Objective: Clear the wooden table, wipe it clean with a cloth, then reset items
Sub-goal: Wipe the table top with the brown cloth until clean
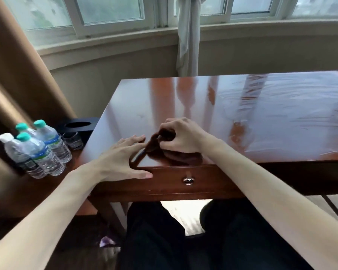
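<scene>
Water bottles [39, 149] upright left of worktop [261, 114], left hand [121, 158] flat, fingers straight, at near edge, dark cloth [154, 147] bunched, long axis near-left to far-right, right hand [180, 136] pinching its upper end

The glossy reddish wooden bench [213, 106] carries a dark brown cloth [176, 154] bunched at its front edge, toward the front left corner. Streaky wet smears cover the bench's right half.
</scene>
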